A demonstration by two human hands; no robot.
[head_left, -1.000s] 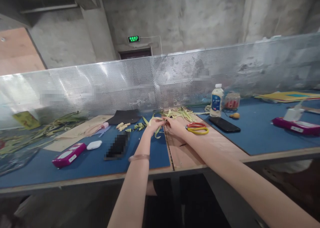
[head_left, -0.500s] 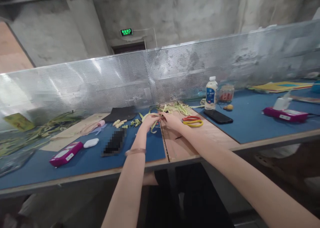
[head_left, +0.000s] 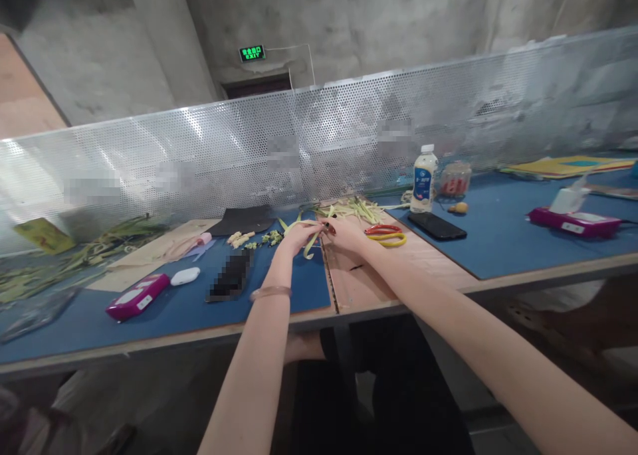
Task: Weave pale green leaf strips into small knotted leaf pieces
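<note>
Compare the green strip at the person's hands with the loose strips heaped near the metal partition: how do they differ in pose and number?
The held strip is at the fingers of the left hand and right hand, while the loose strips lie untouched.
The held strip dangles in a curl; most of the loose strips look straighter.
The held strip is one visible curl, the loose strips many.
Both are pale green and narrow.

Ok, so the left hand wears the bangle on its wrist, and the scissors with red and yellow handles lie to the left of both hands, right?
Not quite: the head view shows the scissors to the right of both hands. The left hand does wear the bangle.
</note>
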